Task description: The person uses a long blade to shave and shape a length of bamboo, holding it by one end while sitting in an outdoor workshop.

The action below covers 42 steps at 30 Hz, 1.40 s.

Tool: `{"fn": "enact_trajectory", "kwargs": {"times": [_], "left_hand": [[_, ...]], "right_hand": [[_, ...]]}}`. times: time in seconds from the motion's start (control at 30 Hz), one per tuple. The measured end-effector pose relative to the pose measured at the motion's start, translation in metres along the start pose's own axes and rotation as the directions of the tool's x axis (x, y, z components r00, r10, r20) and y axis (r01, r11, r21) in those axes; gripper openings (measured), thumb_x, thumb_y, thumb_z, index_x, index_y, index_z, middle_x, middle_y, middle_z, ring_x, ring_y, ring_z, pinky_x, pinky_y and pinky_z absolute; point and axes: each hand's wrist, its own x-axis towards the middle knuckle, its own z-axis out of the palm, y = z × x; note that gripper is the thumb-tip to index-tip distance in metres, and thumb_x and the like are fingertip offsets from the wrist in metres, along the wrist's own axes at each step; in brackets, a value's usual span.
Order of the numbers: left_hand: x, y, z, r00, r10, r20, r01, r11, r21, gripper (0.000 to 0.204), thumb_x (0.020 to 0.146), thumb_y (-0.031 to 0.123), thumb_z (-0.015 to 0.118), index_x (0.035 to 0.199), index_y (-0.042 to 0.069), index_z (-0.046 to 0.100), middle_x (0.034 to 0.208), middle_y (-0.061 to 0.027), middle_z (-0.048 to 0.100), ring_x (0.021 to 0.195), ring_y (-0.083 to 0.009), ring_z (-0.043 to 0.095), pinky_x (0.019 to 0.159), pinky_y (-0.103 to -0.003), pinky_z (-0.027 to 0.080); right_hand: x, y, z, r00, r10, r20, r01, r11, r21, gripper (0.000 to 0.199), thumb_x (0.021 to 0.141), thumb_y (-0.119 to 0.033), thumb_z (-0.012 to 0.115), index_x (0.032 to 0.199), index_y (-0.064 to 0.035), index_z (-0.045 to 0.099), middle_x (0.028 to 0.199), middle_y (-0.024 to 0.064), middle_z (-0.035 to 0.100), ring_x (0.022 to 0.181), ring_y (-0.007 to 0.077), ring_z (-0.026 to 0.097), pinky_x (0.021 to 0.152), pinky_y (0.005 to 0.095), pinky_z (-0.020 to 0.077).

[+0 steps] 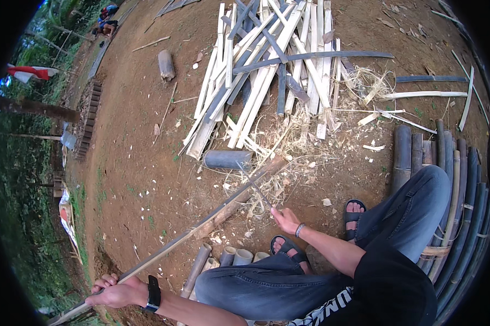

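Observation:
My left hand, at the lower left with a watch on its wrist, is wrapped round a long split bamboo strip. The strip slants up to the right and lies along a brown log on the ground. In my right hand is a knife, gripped by its handle. Its narrow blade points up and left, crossing the strip near the far end; whether the edge touches it I cannot tell. Pale curled shavings lie around the log's far end. A short dark bamboo piece lies just beyond.
A heap of split bamboo strips covers the ground ahead. Dark bamboo poles are lashed together at my right. Several cut bamboo tubes stand by my left knee. A short log lies farther off; a person is at the far upper left.

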Motion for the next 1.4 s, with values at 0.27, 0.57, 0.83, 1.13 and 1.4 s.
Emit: {"fn": "enact_trajectory", "kwargs": {"times": [0.27, 0.57, 0.83, 1.13, 1.4], "left_hand": [[-0.002, 0.001, -0.009, 0.997, 0.011, 0.072, -0.006, 0.998, -0.058, 0.048, 0.095, 0.056, 0.038, 0.079, 0.011, 0.038, 0.06, 0.0008, 0.031, 0.048, -0.0091, 0.032, 0.042, -0.02, 0.026], [-0.001, 0.0, -0.014, 0.997, -0.002, 0.072, 0.005, 0.999, -0.052, 0.047, 0.096, 0.055, 0.037, 0.08, 0.012, 0.037, 0.06, 0.0014, 0.031, 0.048, -0.0088, 0.032, 0.042, -0.019, 0.026], [0.002, -0.007, -0.014, 0.998, -0.044, 0.04, 0.045, 0.999, -0.018, 0.046, 0.097, 0.054, 0.035, 0.079, 0.011, 0.037, 0.06, 0.0011, 0.03, 0.048, -0.0091, 0.029, 0.042, -0.02, 0.024], [0.002, -0.004, -0.005, 0.999, -0.025, 0.037, 0.024, 1.0, 0.02, 0.047, 0.096, 0.056, 0.035, 0.081, 0.011, 0.037, 0.061, 0.0007, 0.03, 0.049, -0.009, 0.03, 0.043, -0.02, 0.024], [0.001, -0.002, -0.007, 0.997, -0.012, 0.071, 0.012, 1.0, -0.002, 0.047, 0.096, 0.056, 0.035, 0.081, 0.011, 0.037, 0.06, 0.0006, 0.031, 0.049, -0.0093, 0.032, 0.043, -0.02, 0.025]], "right_hand": [[0.027, 0.005, -0.02, 0.925, 0.378, -0.049, -0.37, 0.921, 0.121, 0.068, 0.091, -0.06, 0.043, 0.051, -0.0052, 0.047, 0.045, 0.0031, 0.045, 0.04, 0.0167, 0.044, 0.047, 0.0354, 0.038], [0.042, 0.047, -0.025, 0.95, 0.303, -0.073, -0.295, 0.95, 0.106, 0.073, 0.089, -0.067, 0.039, 0.047, -0.0066, 0.043, 0.042, 0.003, 0.042, 0.037, 0.0153, 0.046, 0.04, 0.0343, 0.0364], [0.036, 0.028, -0.015, 0.977, 0.211, -0.025, -0.201, 0.956, 0.212, 0.077, 0.089, -0.068, 0.037, 0.043, -0.0067, 0.041, 0.04, 0.0032, 0.042, 0.036, 0.0193, 0.046, 0.039, 0.0344, 0.0383], [0.023, 0.041, 0.009, 0.985, -0.056, -0.163, 0.028, 0.985, -0.172, 0.074, 0.091, -0.062, 0.041, 0.048, -0.0025, 0.046, 0.044, 0.0046, 0.046, 0.043, 0.0168, 0.047, 0.047, 0.0376, 0.0372], [0.009, 0.013, 0.004, 0.99, -0.087, -0.108, 0.064, 0.978, -0.196, 0.075, 0.089, -0.064, 0.038, 0.052, 0.0003, 0.051, 0.046, 0.0126, 0.049, 0.05, 0.0261, 0.055, 0.053, 0.0435, 0.0415]]}}
